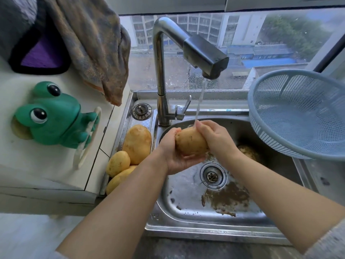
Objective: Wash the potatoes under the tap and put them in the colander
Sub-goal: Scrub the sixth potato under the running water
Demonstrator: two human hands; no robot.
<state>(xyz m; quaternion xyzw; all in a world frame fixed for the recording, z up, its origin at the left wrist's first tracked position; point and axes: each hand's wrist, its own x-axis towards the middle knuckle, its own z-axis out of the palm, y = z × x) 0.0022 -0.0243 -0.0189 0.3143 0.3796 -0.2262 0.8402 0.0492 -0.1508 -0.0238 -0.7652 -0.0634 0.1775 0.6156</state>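
Observation:
Both hands hold one yellow potato (190, 143) over the steel sink (186, 193), under the water running from the tap (205, 55). My left hand (173, 154) cups it from below with fingers curled round its underside. My right hand (214, 137) grips its right end from above. Three more potatoes (137, 143) lie piled on the sink's left ledge. Another dirty potato (249, 152) sits in the basin, partly hidden behind my right wrist. The blue colander (298, 113) stands tilted on the sink's right edge and looks empty.
Brown dirt is smeared on the basin floor near the drain (212, 175). A green frog holder (52, 116) hangs on the white wall at left, with cloths (93, 49) above it. The tap's lever (186, 105) is behind my hands, the window beyond.

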